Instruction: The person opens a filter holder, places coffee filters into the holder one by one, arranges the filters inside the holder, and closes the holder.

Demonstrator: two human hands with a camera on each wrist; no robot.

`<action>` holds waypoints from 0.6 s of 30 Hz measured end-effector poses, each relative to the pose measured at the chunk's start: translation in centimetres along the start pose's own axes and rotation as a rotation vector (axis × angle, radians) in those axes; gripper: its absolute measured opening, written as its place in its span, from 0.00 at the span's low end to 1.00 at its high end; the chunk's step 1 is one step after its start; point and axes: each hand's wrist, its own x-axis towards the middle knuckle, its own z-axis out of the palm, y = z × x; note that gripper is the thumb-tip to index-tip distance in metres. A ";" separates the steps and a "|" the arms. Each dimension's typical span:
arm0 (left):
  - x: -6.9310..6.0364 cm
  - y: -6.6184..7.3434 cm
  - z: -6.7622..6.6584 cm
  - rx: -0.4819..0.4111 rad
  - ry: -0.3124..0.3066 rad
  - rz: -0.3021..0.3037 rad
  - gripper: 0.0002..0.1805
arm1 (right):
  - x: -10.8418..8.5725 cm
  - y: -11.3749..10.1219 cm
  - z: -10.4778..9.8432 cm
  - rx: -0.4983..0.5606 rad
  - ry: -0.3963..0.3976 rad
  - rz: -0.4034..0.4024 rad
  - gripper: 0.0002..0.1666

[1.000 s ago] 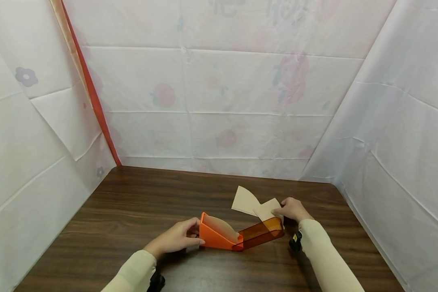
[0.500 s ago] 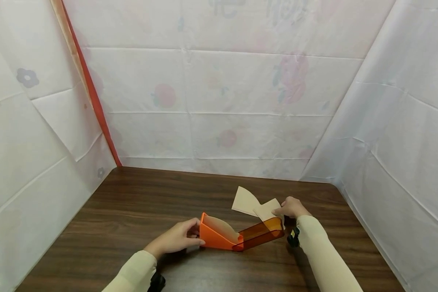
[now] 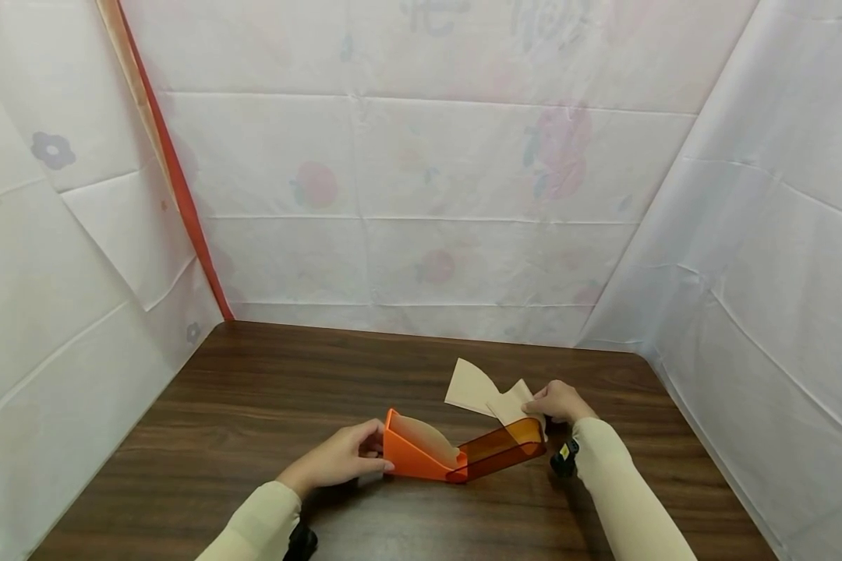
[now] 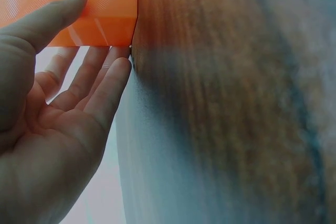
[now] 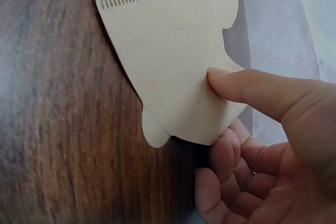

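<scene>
An orange coffee filter holder point(image 3: 414, 457) stands on the table, its see-through amber lid point(image 3: 501, 452) swung out to the right. Tan filter paper point(image 3: 428, 438) shows inside it. My left hand point(image 3: 340, 456) holds the holder's left end; in the left wrist view the thumb point(image 4: 58, 17) lies on its orange side and the fingers are at the adjoining face. Beyond the lid, my right hand point(image 3: 561, 401) pinches a tan coffee filter point(image 5: 163, 61) with a crimped edge, the thumb on top. Another coffee filter point(image 3: 472, 387) lies partly under it, to the left.
The dark wood-grain table point(image 3: 288, 374) reaches back to a white printed sheet point(image 3: 393, 257). Similar sheets hang on both sides, and a red strip point(image 3: 182, 187) runs down the back left corner. Dark wrist cameras point(image 3: 564, 458) sit under the sleeves.
My right hand has shifted slightly left, and the upper corner of the pinched coffee filter has moved left a little. The left hand and holder stay put.
</scene>
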 end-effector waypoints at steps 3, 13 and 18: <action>0.0 0.0 0.0 -0.003 0.003 -0.002 0.16 | -0.1 0.0 0.1 0.017 0.007 -0.003 0.16; 0.0 -0.1 0.0 -0.020 -0.002 0.004 0.16 | 0.0 0.3 0.4 0.017 0.026 -0.038 0.11; -0.1 0.1 0.0 -0.022 -0.001 0.002 0.16 | 0.0 0.5 0.4 0.030 0.063 -0.040 0.15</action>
